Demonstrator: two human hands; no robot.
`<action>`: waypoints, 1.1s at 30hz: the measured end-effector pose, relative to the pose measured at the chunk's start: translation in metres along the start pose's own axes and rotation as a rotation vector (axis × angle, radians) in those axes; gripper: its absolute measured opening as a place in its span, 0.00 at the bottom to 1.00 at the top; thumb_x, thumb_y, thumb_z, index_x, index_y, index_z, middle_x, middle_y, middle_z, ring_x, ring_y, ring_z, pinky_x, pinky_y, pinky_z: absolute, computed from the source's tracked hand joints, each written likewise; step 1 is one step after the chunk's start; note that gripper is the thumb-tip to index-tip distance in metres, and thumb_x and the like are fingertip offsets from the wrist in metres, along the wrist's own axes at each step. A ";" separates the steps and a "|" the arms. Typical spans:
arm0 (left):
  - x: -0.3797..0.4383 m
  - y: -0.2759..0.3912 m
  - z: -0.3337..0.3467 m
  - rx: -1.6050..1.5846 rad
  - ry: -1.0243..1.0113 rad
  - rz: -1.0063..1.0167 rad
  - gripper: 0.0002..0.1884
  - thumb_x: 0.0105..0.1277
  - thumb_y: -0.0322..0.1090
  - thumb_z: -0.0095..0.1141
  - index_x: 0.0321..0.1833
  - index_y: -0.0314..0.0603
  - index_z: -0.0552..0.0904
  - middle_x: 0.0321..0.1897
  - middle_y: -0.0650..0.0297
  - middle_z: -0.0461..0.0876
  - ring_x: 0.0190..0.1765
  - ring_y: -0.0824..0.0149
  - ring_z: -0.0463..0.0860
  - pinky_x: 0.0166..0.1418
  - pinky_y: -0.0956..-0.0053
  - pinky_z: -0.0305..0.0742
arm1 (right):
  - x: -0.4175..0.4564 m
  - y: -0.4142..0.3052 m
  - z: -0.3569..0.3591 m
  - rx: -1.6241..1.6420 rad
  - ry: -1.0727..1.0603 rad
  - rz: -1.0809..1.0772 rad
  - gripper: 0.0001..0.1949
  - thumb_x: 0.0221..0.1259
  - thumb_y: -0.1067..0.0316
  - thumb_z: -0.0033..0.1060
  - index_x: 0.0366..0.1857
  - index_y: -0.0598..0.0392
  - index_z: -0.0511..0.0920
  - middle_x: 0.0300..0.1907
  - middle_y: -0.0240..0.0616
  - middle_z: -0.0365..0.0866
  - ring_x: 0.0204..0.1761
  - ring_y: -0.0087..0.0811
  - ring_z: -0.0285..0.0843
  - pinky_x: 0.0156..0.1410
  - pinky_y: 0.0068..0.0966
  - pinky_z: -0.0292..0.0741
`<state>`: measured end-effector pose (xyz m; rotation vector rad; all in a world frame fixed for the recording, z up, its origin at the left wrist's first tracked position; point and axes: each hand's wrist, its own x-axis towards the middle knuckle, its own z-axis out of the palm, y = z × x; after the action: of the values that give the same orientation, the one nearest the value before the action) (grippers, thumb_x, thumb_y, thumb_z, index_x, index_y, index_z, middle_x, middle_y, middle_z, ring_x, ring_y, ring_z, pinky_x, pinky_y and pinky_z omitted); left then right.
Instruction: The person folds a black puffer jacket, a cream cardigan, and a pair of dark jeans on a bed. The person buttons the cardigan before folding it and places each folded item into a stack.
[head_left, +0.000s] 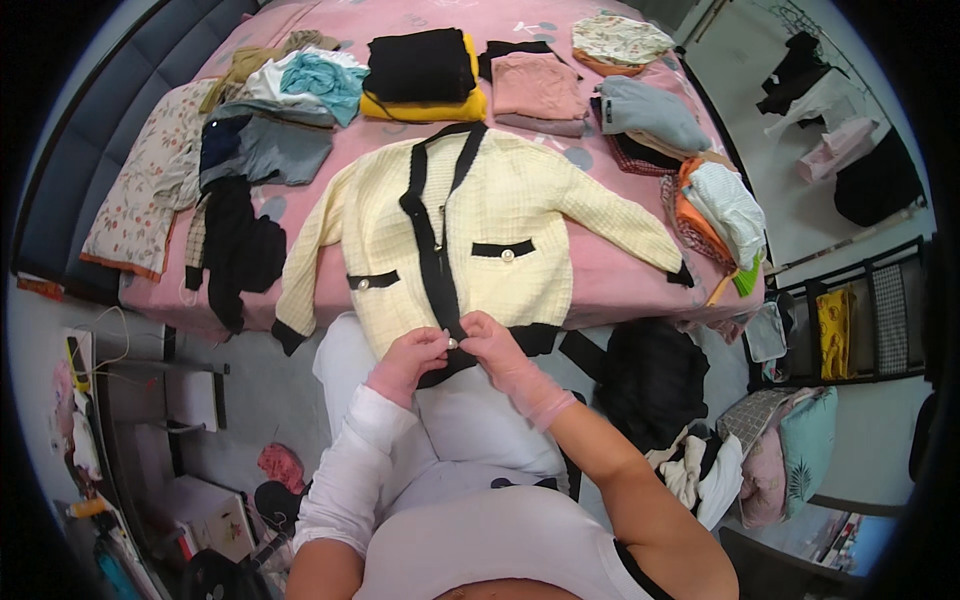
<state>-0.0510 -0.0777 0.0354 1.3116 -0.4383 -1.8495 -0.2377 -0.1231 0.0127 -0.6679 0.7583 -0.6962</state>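
A cream knit cardigan (517, 180) with black trim lies spread at the near edge of the bed, its hem hanging over my knees. Both hands wear thin pinkish gloves. My left hand (411, 360) pinches the black front band at the hem, beside a round pearl-like button (451, 343). From the other side of that button, my right hand (491, 352) grips the same band with thumb and forefinger. Another such button (508, 256) sits on the black-edged pocket. The cardigan's sleeves are spread out to both sides.
Folded black and yellow clothes (420, 71), pink clothes (538, 86) and a grey garment (652, 112) lie along the far side of the pink bedspread (592, 300). Black clothing (244, 247) lies at the left. A black heap (652, 382) and cushions (806, 450) are at the right.
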 end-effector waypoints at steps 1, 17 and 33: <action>-0.002 0.002 -0.003 -0.020 -0.047 0.008 0.11 0.69 0.37 0.62 0.49 0.40 0.81 0.40 0.67 0.82 0.44 0.72 0.80 0.50 0.77 0.77 | 0.000 -0.001 0.002 -0.069 -0.009 0.003 0.16 0.55 0.80 0.59 0.47 0.54 0.74 0.37 0.25 0.75 0.39 0.17 0.73 0.45 0.14 0.69; 0.075 0.057 0.028 0.913 0.450 0.334 0.20 0.58 0.48 0.70 0.32 0.35 0.81 0.33 0.54 0.84 0.35 0.60 0.82 0.43 0.68 0.76 | 0.087 -0.039 -0.010 -0.713 0.114 -0.120 0.09 0.62 0.74 0.58 0.43 0.59 0.84 0.35 0.31 0.83 0.36 0.21 0.77 0.41 0.19 0.74; 0.066 0.037 0.013 1.165 0.534 0.408 0.25 0.51 0.51 0.74 0.28 0.32 0.80 0.23 0.56 0.81 0.28 0.61 0.84 0.34 0.65 0.78 | 0.077 -0.028 -0.004 -0.960 0.166 -0.029 0.09 0.54 0.73 0.67 0.40 0.57 0.82 0.32 0.33 0.82 0.35 0.28 0.78 0.44 0.25 0.75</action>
<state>-0.0564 -0.1539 0.0248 2.1404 -1.4664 -0.7605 -0.2082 -0.1993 0.0027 -1.5014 1.2472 -0.3820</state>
